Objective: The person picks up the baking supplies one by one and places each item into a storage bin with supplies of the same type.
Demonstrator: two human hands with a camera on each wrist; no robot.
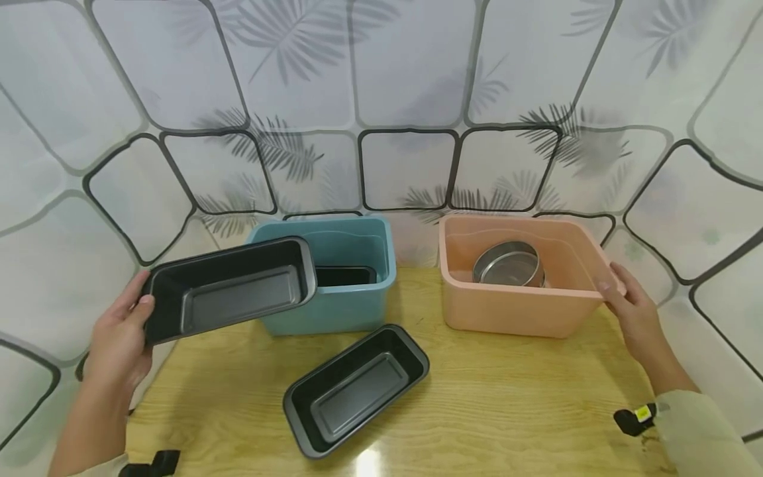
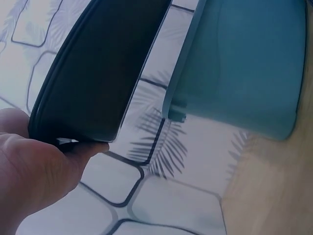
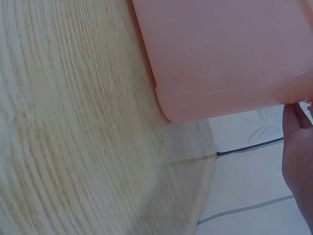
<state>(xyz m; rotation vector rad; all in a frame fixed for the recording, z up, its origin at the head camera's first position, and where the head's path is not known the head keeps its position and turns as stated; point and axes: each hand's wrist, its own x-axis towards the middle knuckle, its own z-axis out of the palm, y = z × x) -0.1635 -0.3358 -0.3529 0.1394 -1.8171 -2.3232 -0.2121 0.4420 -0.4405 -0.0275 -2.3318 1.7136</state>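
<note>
Now, with left fingers (image 1: 140, 310) curled on one end, holding a dark pan (image 1: 238, 295) up by the blue bin (image 1: 334, 310); with right fingers (image 1: 616, 299), pinching the right rim of the orange bin (image 1: 518, 313). Seems like carrying; next probably calls for steady holding, clear of the near pan (image 1: 360, 396).

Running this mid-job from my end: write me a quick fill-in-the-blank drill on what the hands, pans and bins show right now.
1. While the left hand holds a dark pan, the number of pans lying directly on the table is ____.
2. Of the teal bin and the peach bin, the right hand grips the ____ one.
3. In the head view, the teal bin stands to the ____ of the peach bin.

Missing words: one; peach; left.
</note>
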